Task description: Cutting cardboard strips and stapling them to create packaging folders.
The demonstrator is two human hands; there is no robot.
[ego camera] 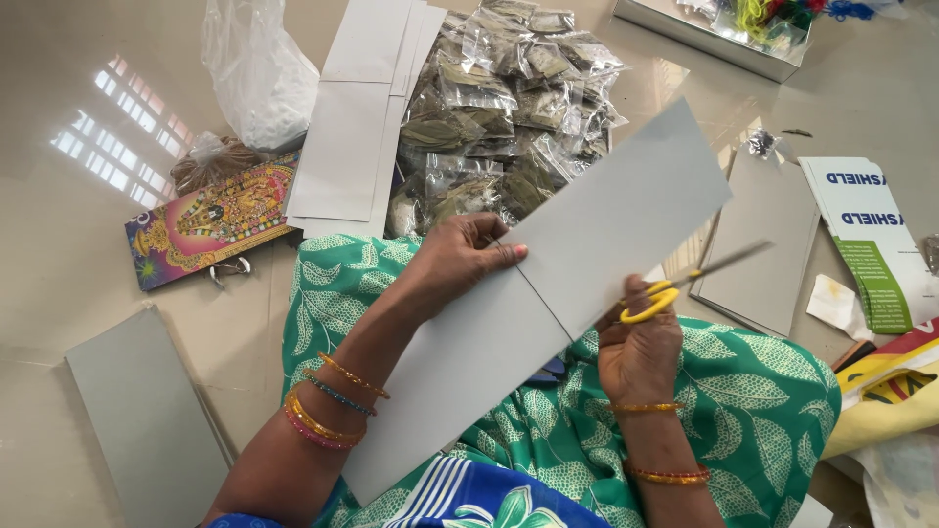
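Over lap, left hand point(460, 259) gripping card point(548, 293)

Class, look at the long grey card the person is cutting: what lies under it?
Under the grey card lies the lap in green leaf-print cloth, with a small dark object peeking out at its lower edge. The left hand grips its top edge. Whatever else lies beneath is covered.

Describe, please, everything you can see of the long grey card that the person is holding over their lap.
The long grey card is a flat, matte strip, seemingly thin cardboard, lying diagonally from lower left to upper right above the green patterned lap. A thin straight line crosses it near the middle. The left hand grips its upper edge, thumb on top. The right hand holds yellow-handled scissors at its lower edge.
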